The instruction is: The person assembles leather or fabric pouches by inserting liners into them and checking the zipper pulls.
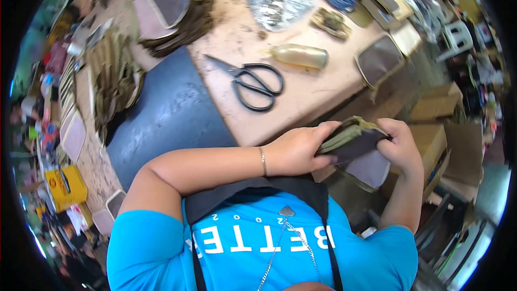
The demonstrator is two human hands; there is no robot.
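My left hand point(301, 150) is closed on the left side of an olive and dark grey fabric piece point(358, 148), the thumb on top of its folded edge. My right hand point(401, 148) grips the same piece from the right. A paler grey panel hangs at the lower end of it. The piece is held in front of my chest, off the table's near corner. Closest to my left hand on the table are black-handled scissors point(253, 84), their blades pointing to the far left. A bottle point(300, 56) with yellowish contents lies on its side beyond them.
A dark blue sheet point(169, 113) covers the table's near left part. Stacks of fabric pieces point(175, 8) stand at the left and back. A clear bag point(276, 1) of small shiny parts lies at the back. Cardboard boxes point(428, 145) and a white chair point(456, 40) are at the right.
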